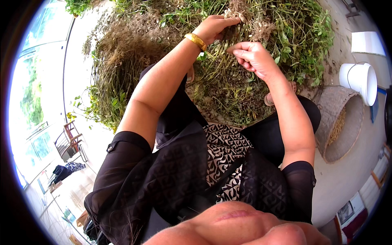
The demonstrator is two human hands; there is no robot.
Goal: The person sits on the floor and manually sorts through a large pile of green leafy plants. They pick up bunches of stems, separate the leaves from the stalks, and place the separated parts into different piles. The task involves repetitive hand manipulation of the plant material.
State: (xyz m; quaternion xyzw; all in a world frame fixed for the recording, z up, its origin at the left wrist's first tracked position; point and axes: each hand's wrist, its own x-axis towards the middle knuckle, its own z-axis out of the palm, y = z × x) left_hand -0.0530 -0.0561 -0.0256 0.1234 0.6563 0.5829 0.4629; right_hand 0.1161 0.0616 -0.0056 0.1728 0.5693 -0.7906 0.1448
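Note:
My left hand [212, 28], below a gold bangle [196, 41], is closed around the stems of a pulled peanut plant. Pale peanut pods [233, 14] and fine roots show just past its thumb. Close by on the right, my right hand [255, 58] has its thumb and forefinger nearly together beside the stems [225, 56]; whether anything is pinched there is unclear. A second root clump with pods [262, 30] lies beyond the right hand. Uprooted leafy peanut plants [306, 39] are heaped around both hands.
Another bundle of plants [111, 65], roots upward, lies at left. At right stand a woven basket [326, 107] with peanuts [337, 126] inside and a white bucket [352, 75]. A white container [367, 43] is beyond them. A chair [69, 141] stands far left, near glass panels.

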